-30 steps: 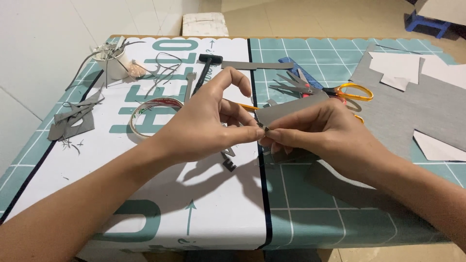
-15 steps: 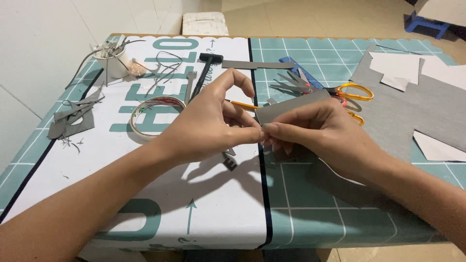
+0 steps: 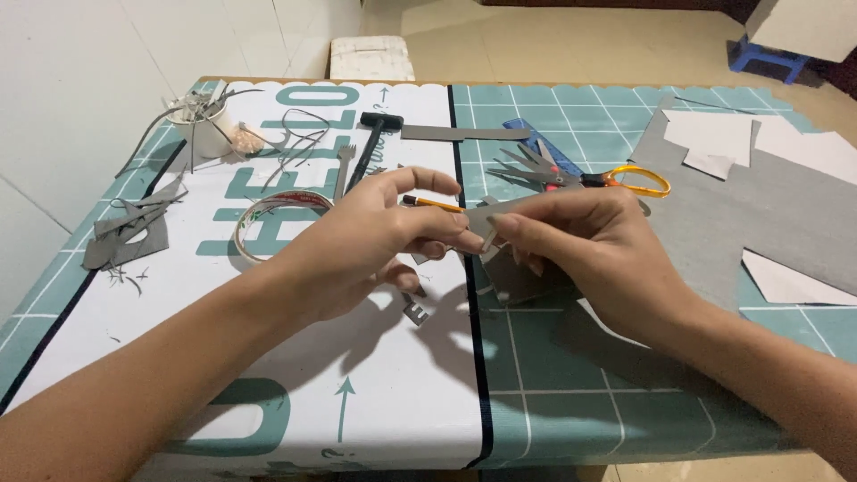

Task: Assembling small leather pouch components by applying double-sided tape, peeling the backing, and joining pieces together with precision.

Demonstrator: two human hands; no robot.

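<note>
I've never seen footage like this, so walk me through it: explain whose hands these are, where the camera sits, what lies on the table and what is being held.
There is no machine: a person wears a camera on the head, looking down at their own bare hands. The left hand and right hand meet over the table, pinching a small piece of grey card between the fingertips. On the teal grid cutting mat lie orange-handled scissors, a large grey card sheet and white paper pieces. On the white printed mat to the left sit a clear tape roll, a black-handled tool and a white cup of grey offcuts.
</note>
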